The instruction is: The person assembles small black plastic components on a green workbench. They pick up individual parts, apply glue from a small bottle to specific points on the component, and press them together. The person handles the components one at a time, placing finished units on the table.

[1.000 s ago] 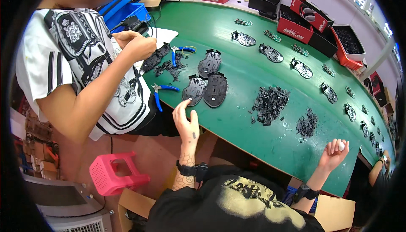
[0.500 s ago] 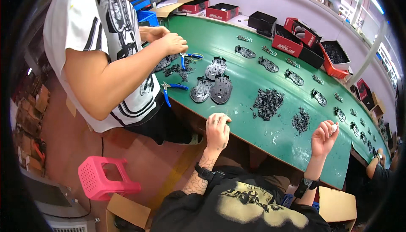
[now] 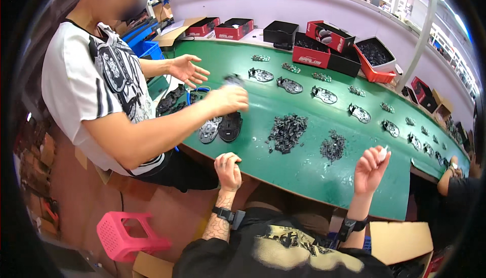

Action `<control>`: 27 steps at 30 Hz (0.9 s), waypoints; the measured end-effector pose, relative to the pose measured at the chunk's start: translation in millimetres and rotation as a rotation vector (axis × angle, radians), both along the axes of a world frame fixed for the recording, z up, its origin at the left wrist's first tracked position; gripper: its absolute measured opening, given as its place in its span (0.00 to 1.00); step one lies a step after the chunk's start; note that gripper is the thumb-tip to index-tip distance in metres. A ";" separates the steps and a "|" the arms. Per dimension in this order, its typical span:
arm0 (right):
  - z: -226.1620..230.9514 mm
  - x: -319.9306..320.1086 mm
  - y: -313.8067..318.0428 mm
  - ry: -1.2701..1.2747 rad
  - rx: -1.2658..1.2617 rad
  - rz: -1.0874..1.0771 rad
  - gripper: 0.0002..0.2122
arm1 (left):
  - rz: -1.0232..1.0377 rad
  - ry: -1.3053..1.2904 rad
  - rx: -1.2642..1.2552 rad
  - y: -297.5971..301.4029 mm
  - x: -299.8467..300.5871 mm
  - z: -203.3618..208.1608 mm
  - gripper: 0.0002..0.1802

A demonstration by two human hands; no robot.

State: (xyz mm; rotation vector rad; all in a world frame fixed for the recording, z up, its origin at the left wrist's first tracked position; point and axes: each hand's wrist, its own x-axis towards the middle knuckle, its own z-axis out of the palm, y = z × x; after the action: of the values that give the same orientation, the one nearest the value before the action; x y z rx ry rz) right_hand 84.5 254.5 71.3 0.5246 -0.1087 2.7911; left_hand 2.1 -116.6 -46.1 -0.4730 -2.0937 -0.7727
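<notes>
My left hand (image 3: pixel 228 171) is closed at the table's near edge, its fingers curled; the inside of it is hidden. Raised over the near right part of the table, my right hand (image 3: pixel 372 169) pinches a small white piece (image 3: pixel 383 153) too small to name. Between and beyond my hands lie a pile of black plastic parts (image 3: pixel 287 133) and a smaller pile of finer black bits (image 3: pixel 332 146). Two computer mouse shells, one grey (image 3: pixel 208 130) and one black (image 3: pixel 231 127), sit beyond my left hand, partly under a co-worker's forearm.
A co-worker's hand (image 3: pixel 228 100) reaches in from the left by a blurred dark shell. Rows of mouse bases (image 3: pixel 290 85) and green circuit boards (image 3: pixel 290 68) line the green table (image 3: pixel 324 182). Boxes (image 3: pixel 311 55) stand behind. A pink stool (image 3: pixel 129 235) is at lower left.
The view has shifted. The co-worker's near hand has swung right across the table, and the other has opened. One of three grouped shells no longer shows there. My left fingers have curled in more.
</notes>
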 end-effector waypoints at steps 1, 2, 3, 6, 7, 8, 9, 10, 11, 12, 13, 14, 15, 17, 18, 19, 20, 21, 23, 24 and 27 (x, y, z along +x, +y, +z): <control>-3.2 1.5 3.9 0.011 0.028 0.002 0.12 | 0.006 -0.020 -0.003 2.4 -0.1 2.8 0.08; -6.4 3.5 5.1 -0.026 0.026 -0.019 0.13 | 0.004 -0.031 0.003 4.2 -0.1 2.9 0.09; -9.8 5.3 8.8 -0.035 0.069 -0.037 0.13 | 0.003 -0.042 0.009 6.4 -0.9 2.6 0.09; -25.7 1.5 16.8 -0.024 0.166 -0.090 0.13 | 0.028 -0.062 0.006 8.7 1.8 7.7 0.08; -30.2 -4.6 15.8 -0.080 0.148 -0.098 0.12 | 0.048 -0.067 -0.002 5.9 2.6 10.6 0.08; -29.9 -4.4 11.9 -0.143 0.137 -0.131 0.12 | 0.044 -0.078 -0.002 5.9 1.5 10.4 0.07; -30.6 -6.2 10.6 -0.207 0.133 -0.160 0.12 | 0.043 -0.091 0.003 7.2 0.6 9.2 0.07; -34.4 -8.1 10.4 -0.230 0.173 -0.183 0.12 | 0.035 -0.103 -0.007 6.0 -1.6 9.8 0.06; -39.0 -9.3 9.9 -0.254 0.211 -0.207 0.12 | 0.017 -0.110 0.016 6.3 -3.3 13.2 0.05; -41.5 -13.1 9.0 -0.278 0.248 -0.226 0.12 | 0.012 -0.160 0.023 4.9 -4.7 18.0 0.04; -42.6 -16.6 7.9 -0.317 0.275 -0.260 0.12 | 0.003 -0.211 0.037 5.2 -8.8 20.0 0.04; -40.2 -19.6 5.4 -0.356 0.301 -0.295 0.12 | -0.006 -0.236 0.026 6.5 -15.0 26.7 0.04; -38.5 -23.6 2.5 -0.397 0.327 -0.323 0.12 | -0.021 -0.247 -0.002 3.7 -20.2 31.0 0.05; -39.0 -32.8 -1.3 -0.407 0.414 -0.313 0.14 | -0.133 -0.318 0.000 5.6 -36.1 40.8 0.05; -34.8 -39.8 -8.3 -0.408 0.467 -0.300 0.14 | -0.185 -0.347 -0.036 5.8 -40.5 43.4 0.05; -31.1 -48.4 -15.0 -0.408 0.516 -0.285 0.15 | -0.236 -0.374 -0.075 8.0 -45.4 45.4 0.04; -25.4 -56.1 -22.1 -0.452 0.535 -0.255 0.18 | -0.187 -0.375 -0.109 13.1 -45.3 48.9 0.05; -23.6 -63.7 -29.7 -0.456 0.590 -0.263 0.19 | -0.156 -0.376 -0.091 9.3 -41.9 41.4 0.05; -25.0 -77.1 -44.3 -0.455 0.694 -0.258 0.21 | -0.206 -0.352 -0.089 10.8 -38.6 40.5 0.04; -29.2 -82.4 -49.5 -0.516 0.740 -0.281 0.23 | -0.226 -0.408 -0.112 12.3 -40.6 43.8 0.04; -47.4 -94.0 -62.4 -0.558 0.980 -0.325 0.21 | -0.260 -0.463 -0.149 11.8 -43.3 43.1 0.03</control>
State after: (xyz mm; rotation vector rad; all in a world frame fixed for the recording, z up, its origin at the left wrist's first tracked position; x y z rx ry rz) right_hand -9.5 192.1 23.9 -0.1140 -1.5491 2.3086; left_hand -41.2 -104.8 -2.9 -0.7113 -2.5654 -0.9485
